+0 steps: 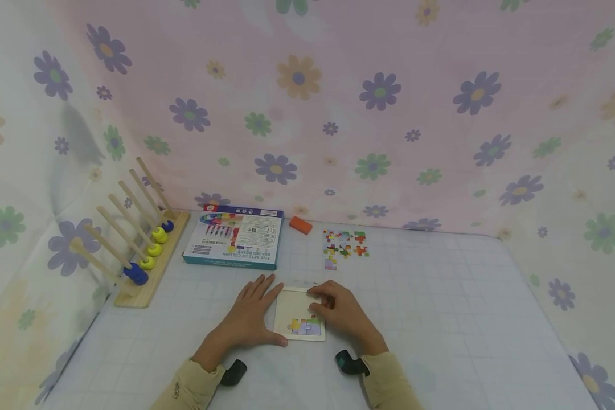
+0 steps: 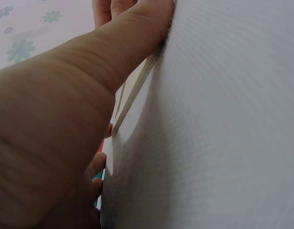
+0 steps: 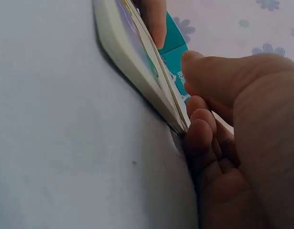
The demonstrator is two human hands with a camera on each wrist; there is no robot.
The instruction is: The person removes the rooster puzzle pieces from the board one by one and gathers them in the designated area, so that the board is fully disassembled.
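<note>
A small square puzzle tray (image 1: 293, 304) with a pale wooden rim lies before me. A few joined jigsaw pieces (image 1: 307, 326) fill its lower right part; the rest of its base is bare. My left hand (image 1: 248, 316) rests along the tray's left side, fingers spread and thumb at the near left corner. Over the right side my right hand (image 1: 344, 310) is loosely bent, thumb and index finger apart above the tray. In the right wrist view, its other fingers (image 3: 200, 133) are curled beside the tray's edge, with no piece visible in them.
Several loose jigsaw pieces (image 1: 344, 249) lie in rows beyond the tray. An orange block (image 1: 300, 225) sits near the back wall, beside a flat toy box (image 1: 230, 242). At left stands a wooden peg board (image 1: 159, 267) with blue and yellow beads.
</note>
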